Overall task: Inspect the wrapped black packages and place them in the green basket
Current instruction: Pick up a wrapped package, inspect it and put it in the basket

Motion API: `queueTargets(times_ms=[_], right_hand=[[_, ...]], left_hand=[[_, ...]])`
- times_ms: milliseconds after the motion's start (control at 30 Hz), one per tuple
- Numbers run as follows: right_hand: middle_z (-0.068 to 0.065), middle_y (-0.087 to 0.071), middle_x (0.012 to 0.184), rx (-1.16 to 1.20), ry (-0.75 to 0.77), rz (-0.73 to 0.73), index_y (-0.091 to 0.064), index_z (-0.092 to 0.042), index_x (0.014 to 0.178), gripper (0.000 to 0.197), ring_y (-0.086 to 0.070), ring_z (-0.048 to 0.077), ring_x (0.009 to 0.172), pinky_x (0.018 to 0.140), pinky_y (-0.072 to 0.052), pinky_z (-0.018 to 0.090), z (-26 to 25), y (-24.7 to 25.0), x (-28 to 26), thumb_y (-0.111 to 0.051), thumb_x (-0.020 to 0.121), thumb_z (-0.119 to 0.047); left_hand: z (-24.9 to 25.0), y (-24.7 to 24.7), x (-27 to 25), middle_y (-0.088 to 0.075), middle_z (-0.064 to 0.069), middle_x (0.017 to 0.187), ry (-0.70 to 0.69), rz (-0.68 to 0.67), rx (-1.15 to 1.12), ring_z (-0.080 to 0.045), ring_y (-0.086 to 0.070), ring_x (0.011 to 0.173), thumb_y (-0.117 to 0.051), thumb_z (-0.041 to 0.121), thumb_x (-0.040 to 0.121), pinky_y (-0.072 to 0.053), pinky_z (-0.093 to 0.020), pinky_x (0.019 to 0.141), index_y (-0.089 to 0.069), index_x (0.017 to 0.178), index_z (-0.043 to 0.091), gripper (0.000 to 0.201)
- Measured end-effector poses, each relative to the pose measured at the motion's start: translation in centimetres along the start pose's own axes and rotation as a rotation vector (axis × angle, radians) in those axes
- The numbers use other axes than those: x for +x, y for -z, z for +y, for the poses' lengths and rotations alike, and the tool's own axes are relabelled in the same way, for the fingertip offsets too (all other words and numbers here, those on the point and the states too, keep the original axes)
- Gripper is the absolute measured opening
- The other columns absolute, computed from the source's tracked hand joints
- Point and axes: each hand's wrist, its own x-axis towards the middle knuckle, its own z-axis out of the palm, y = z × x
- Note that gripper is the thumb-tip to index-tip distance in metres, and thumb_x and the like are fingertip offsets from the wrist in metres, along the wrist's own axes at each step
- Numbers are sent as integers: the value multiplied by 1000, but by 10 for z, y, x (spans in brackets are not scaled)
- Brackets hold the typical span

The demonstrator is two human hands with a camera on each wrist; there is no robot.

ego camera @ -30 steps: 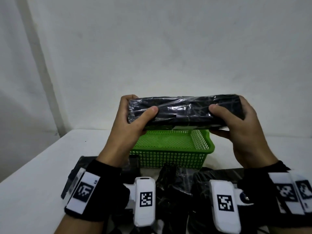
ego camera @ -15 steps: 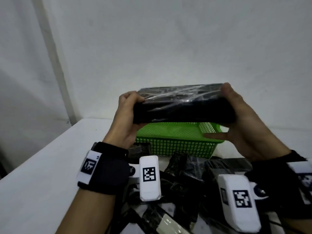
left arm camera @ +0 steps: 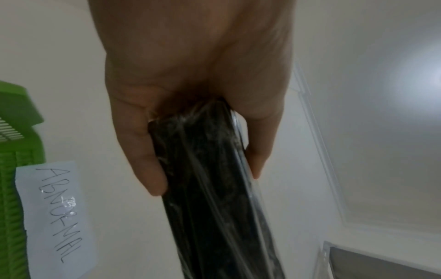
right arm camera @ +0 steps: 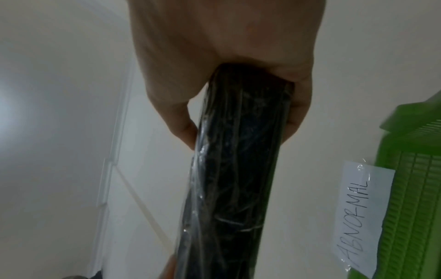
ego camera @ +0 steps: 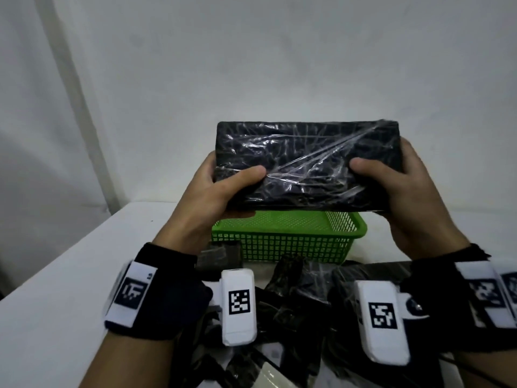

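Note:
A flat black package (ego camera: 305,163) wrapped in crinkled clear film is held up in the air, its broad face turned toward me, above the green basket (ego camera: 291,242). My left hand (ego camera: 221,189) grips its left end, thumb on the front face. My right hand (ego camera: 397,186) grips its right end the same way. In the left wrist view the package (left arm camera: 212,181) runs away from the palm between thumb and fingers (left arm camera: 145,166). The right wrist view shows the package (right arm camera: 233,169) edge-on in the same kind of grip. The basket's inside looks empty where visible.
Several more wrapped black packages (ego camera: 296,298) lie on the white table (ego camera: 56,289) in front of the basket, under my wrists. A paper label reading ABNORMAL (left arm camera: 57,213) is stuck to the basket's outer wall (right arm camera: 415,198). A white wall stands close behind.
The package has been turned from showing its narrow edge to showing its broad face, and my thumbs have come back onto the front. Both hands kept hold throughout.

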Motion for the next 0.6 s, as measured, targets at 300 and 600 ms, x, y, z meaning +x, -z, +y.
queueTargets(times_ms=[300, 600], right_hand=[[4, -64, 129, -181, 284, 47, -41, -12, 147, 73, -67, 15, 115, 97, -56, 35, -2, 3, -5, -78, 84, -12], [-9, -59, 136, -361, 187, -61, -40, -34, 145, 79, -60, 10, 120, 90, -55, 34, -3, 22, 0, -83, 81, -18]], left_hand=[[-5, -10, -1, -75, 9, 103, -80, 67, 49, -11, -74, 92, -73, 27, 86, -62, -38, 73, -63, 116, 25, 32], [13, -3, -4, -68, 13, 110, -44, 84, -90, -12, -69, 104, -58, 74, 78, -61, -46, 75, -54, 122, 25, 66]])
